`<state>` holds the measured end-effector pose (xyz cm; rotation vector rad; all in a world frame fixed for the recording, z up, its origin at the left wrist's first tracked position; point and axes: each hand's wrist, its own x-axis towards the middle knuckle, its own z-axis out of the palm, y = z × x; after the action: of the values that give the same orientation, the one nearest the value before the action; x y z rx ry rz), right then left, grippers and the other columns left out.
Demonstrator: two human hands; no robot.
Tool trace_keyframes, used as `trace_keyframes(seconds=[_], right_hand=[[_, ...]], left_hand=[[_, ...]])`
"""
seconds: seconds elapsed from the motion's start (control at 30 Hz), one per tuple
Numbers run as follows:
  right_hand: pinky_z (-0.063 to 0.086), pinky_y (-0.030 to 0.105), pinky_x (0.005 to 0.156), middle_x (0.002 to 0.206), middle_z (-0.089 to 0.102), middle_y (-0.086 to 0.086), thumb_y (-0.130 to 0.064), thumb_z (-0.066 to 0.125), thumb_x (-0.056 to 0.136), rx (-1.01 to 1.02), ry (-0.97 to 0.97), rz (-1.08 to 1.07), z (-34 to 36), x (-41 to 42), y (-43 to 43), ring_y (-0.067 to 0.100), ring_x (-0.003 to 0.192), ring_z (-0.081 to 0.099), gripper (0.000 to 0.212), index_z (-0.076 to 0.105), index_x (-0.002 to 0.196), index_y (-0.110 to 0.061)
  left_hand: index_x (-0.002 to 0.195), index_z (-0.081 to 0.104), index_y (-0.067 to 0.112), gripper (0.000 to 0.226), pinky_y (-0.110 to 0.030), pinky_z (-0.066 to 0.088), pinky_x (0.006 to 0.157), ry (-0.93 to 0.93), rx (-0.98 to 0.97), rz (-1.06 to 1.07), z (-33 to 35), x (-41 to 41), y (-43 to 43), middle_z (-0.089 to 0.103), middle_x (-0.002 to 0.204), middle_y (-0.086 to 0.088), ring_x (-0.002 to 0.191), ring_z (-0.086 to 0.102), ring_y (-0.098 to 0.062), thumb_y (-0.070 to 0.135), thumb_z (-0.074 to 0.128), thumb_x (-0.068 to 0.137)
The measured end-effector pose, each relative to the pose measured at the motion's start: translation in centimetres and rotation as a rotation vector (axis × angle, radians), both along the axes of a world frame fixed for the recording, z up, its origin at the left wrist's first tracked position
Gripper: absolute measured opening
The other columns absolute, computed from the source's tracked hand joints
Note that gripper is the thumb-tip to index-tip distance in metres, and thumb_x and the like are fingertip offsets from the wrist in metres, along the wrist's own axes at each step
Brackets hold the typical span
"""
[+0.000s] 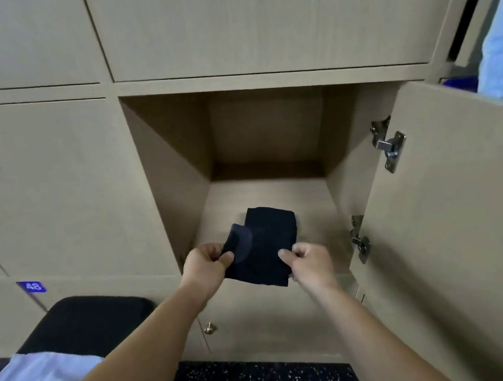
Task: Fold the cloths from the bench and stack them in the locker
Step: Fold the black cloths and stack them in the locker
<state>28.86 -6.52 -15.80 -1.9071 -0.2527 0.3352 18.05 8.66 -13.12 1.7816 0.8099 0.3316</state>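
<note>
A folded dark navy cloth (262,246) hangs at the mouth of the open locker (275,187), its far end over the locker floor. My left hand (205,265) pinches its left edge. My right hand (309,261) pinches its near right corner. The rest of the locker floor is bare. A black bench (78,321) stands at the lower left, with a white cloth (35,378) lying on it and something dark at the frame's bottom left corner.
The locker door (468,193) stands open to the right, with metal hinges (389,143) on its inner edge. Shut locker doors surround the opening; one at the left carries a blue tag 48 (32,287). A brass knob (209,327) sits below. Dark speckled floor lies underfoot.
</note>
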Motion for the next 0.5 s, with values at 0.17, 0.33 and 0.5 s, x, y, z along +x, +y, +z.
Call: trace_keyframes(seconds=[0.17, 0.33, 0.5], right_hand=[[0.052, 0.038, 0.072, 0.074, 0.064, 0.002, -0.026, 0.07, 0.087, -0.009, -0.052, -0.057, 0.6, 5.8, 1.1, 0.021, 0.072, 0.061, 0.024, 0.059, 0.068, -0.018], [0.054, 0.038, 0.081, 0.085, 0.071, 0.005, -0.024, 0.068, 0.089, -0.019, -0.051, -0.073, 0.9, 10.4, 2.4, 0.021, 0.08, 0.066, 0.015, 0.067, 0.078, -0.015], [0.055, 0.048, 0.083, 0.081, 0.071, 0.006, -0.022, 0.069, 0.088, -0.032, 0.0, -0.08, -1.2, 13.0, 3.8, 0.024, 0.08, 0.068, 0.015, 0.068, 0.078, -0.012]], left_hand=[[0.091, 0.073, 0.009, 0.011, -0.04, 0.055, 0.085, -0.022, 0.029, -0.048, 0.7, 6.7, 1.3, 0.074, 0.085, -0.005, 0.085, 0.069, -0.024, 0.009, 0.063, 0.093], [0.092, 0.072, 0.013, 0.012, -0.043, 0.056, 0.09, -0.048, 0.025, -0.095, 0.6, 11.6, 3.4, 0.074, 0.089, -0.003, 0.089, 0.07, -0.022, 0.013, 0.06, 0.095], [0.094, 0.071, 0.012, 0.013, -0.041, 0.055, 0.09, -0.022, -0.004, -0.12, -1.3, 13.8, 4.6, 0.074, 0.093, -0.005, 0.092, 0.069, -0.023, 0.012, 0.059, 0.096]])
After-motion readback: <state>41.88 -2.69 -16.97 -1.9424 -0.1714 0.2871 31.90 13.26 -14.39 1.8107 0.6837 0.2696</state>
